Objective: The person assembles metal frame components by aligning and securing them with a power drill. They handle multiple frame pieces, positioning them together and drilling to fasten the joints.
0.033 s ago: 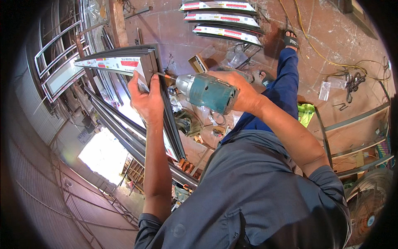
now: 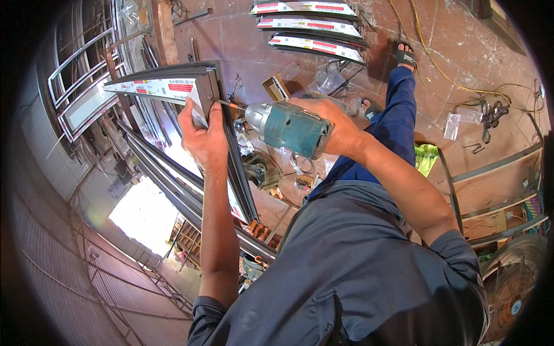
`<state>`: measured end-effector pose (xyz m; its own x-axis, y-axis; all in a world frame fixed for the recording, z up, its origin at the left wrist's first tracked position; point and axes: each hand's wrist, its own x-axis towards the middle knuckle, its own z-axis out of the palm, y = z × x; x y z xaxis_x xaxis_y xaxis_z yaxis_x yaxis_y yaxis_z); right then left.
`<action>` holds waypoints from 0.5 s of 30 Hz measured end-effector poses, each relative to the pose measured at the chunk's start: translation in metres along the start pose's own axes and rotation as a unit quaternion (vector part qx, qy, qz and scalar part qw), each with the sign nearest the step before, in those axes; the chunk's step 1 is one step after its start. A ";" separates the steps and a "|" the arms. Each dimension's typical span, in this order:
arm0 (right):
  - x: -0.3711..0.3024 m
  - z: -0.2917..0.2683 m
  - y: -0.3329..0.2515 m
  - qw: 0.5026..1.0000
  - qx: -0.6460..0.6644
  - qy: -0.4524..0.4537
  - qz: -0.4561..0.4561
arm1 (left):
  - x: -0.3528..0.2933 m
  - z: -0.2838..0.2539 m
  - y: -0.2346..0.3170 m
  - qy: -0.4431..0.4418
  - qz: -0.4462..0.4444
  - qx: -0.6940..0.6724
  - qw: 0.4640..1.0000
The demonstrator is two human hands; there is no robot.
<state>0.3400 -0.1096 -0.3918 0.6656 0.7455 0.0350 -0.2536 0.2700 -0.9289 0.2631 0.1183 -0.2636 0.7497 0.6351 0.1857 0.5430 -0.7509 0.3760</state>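
Note:
My left hand [image 2: 202,138] is shut on the corner of a dark aluminium frame [image 2: 167,78], whose face is covered in white film with red labels. My right hand [image 2: 340,132] holds a teal power drill [image 2: 291,130]. The drill's bit [image 2: 229,105] points left and touches the side of the frame just above my left thumb. The frame's long side runs down and to the right, past my left forearm. My blue-trousered leg and sandalled foot [image 2: 405,56] stretch out over the floor beyond the drill.
Three film-covered profile lengths [image 2: 311,26] lie at the top. More frames [image 2: 75,98] lean at the left. A yellow cable [image 2: 438,63], a small box [image 2: 276,87], a green bag [image 2: 426,157] and plastic bags litter the floor. A fan [image 2: 513,282] stands lower right.

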 end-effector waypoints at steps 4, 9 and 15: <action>0.002 -0.007 0.000 0.998 -0.027 -0.050 0.031 | 0.000 0.001 0.003 0.002 0.007 0.010 1.000; 0.008 -0.007 0.006 0.997 -0.055 -0.053 -0.010 | 0.004 0.002 0.005 -0.011 -0.026 0.040 0.999; -0.013 -0.030 0.005 0.980 -0.159 -0.057 -0.103 | 0.006 -0.012 0.001 -0.025 0.000 0.081 0.996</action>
<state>0.3508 -0.1366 -0.4084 0.5918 0.7635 0.2585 0.1213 0.2326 -0.9650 0.2636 0.1241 -0.2509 0.7651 0.6290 0.1380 0.5947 -0.7724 0.2230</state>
